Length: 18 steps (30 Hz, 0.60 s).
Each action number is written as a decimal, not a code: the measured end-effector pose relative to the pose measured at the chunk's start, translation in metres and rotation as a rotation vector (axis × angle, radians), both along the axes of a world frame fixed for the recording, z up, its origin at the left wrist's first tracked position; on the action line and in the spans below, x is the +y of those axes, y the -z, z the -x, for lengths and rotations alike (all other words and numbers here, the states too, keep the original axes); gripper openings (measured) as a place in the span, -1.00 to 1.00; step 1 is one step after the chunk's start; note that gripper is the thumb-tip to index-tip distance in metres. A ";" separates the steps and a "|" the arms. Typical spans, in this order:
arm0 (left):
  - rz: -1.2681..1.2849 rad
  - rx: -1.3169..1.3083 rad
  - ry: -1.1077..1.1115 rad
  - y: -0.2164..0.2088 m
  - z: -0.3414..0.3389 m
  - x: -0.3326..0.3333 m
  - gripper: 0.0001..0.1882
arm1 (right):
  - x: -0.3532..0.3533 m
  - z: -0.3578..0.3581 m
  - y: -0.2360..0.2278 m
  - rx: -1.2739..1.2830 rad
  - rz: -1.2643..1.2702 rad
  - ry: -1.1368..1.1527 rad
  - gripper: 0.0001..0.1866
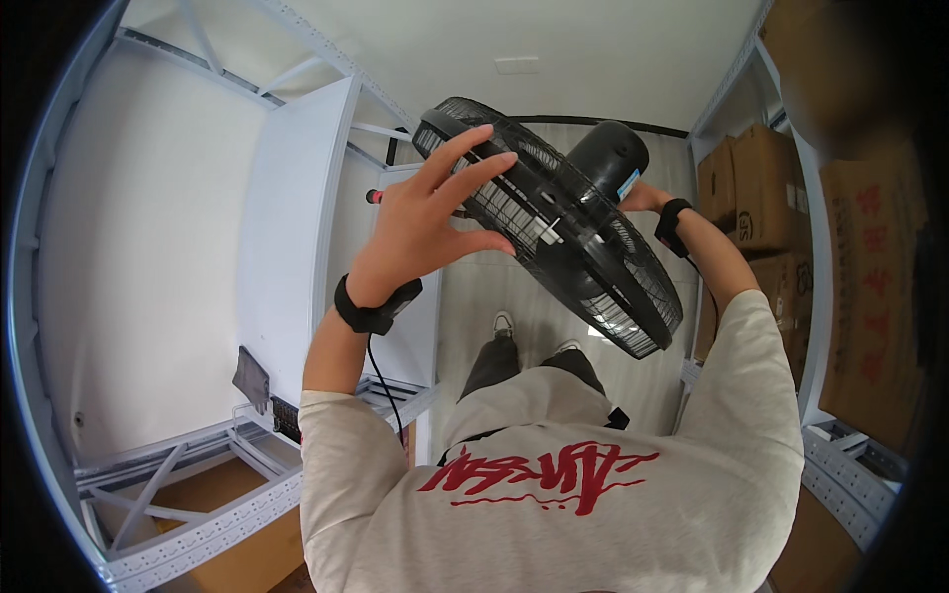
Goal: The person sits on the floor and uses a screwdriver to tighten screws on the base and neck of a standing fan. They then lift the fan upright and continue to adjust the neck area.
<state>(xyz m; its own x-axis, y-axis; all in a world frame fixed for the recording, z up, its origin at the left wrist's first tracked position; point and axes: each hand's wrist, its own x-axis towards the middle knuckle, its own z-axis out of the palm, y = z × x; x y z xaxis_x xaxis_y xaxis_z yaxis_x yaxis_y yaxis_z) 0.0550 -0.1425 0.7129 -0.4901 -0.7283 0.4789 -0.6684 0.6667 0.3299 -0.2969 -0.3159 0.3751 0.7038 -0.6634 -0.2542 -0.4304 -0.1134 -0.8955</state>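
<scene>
A black electric fan head (554, 227) with a round wire guard is tilted in front of me, its rim sloping down to the right. My left hand (420, 222) is at the upper left of the guard, with thumb and fingers spread against its rim. On the far right side, my right hand (645, 197) grips the fan by the motor housing (611, 158); its fingers are mostly hidden behind that housing. Both wrists wear black bands, the left one (378, 306) trailing a cable.
White metal shelving (297, 188) stands at my left, with a dark grey glove (252, 380) on a shelf edge. A red-tipped item (374, 197) shows past my left wrist. At the right, shelves hold several cardboard boxes (769, 188). Pale floor (465, 296) lies below, with a wall ahead.
</scene>
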 end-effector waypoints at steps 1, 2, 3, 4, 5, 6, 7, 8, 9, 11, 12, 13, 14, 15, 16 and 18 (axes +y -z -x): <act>-0.013 -0.009 -0.019 -0.001 0.006 0.005 -0.14 | -0.001 0.000 -0.004 0.083 0.017 -0.019 -0.36; -0.027 -0.018 -0.036 0.000 0.012 0.010 -0.14 | 0.000 0.003 -0.008 0.121 -0.010 -0.027 -0.35; -0.018 -0.017 -0.036 0.001 0.018 0.013 -0.14 | 0.002 0.010 -0.014 0.159 -0.035 -0.034 -0.34; -0.007 -0.017 -0.033 0.001 0.024 0.015 -0.14 | 0.002 0.015 -0.020 0.199 -0.032 -0.045 -0.32; 0.004 -0.017 -0.030 0.001 0.030 0.018 -0.15 | 0.003 0.020 -0.026 0.240 -0.029 -0.057 -0.30; 0.003 -0.009 -0.025 0.003 0.035 0.020 -0.15 | 0.005 0.024 -0.032 0.281 -0.027 -0.070 -0.27; 0.002 -0.004 -0.018 0.005 0.041 0.023 -0.14 | 0.007 0.028 -0.036 0.246 -0.005 -0.093 -0.26; 0.015 -0.005 -0.007 0.005 0.046 0.026 -0.14 | 0.011 0.032 -0.041 0.211 0.017 -0.116 -0.26; 0.029 -0.006 0.002 0.005 0.052 0.029 -0.14 | 0.015 0.036 -0.046 0.176 0.039 -0.137 -0.25; 0.049 -0.007 0.022 0.007 0.062 0.034 -0.14 | 0.029 0.048 -0.051 0.112 0.073 -0.165 -0.24; 0.050 -0.013 0.022 0.007 0.064 0.038 -0.13 | 0.035 0.054 -0.054 0.080 0.090 -0.177 -0.23; 0.053 -0.016 0.027 0.007 0.066 0.040 -0.13 | 0.042 0.065 -0.056 0.195 0.097 -0.133 -0.24; 0.048 -0.023 0.024 0.007 0.067 0.043 -0.13 | 0.049 0.077 -0.059 0.310 0.101 -0.087 -0.24; 0.044 -0.029 0.024 0.008 0.068 0.045 -0.13 | 0.058 0.089 -0.061 0.426 0.103 -0.038 -0.24; 0.042 -0.025 0.013 0.009 0.067 0.046 -0.13 | 0.066 0.100 -0.067 0.478 0.108 -0.002 -0.25; 0.041 -0.017 -0.011 0.012 0.061 0.048 -0.14 | 0.085 0.122 -0.089 0.583 0.121 0.069 -0.27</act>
<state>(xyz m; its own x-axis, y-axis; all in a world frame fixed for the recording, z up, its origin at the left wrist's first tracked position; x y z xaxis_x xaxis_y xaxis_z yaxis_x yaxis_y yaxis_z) -0.0064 -0.0948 0.7008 -0.4906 -0.7134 0.5003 -0.6808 0.6722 0.2909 -0.4191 -0.2311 0.4640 0.4250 -0.7508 -0.5056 -0.8570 -0.1539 -0.4918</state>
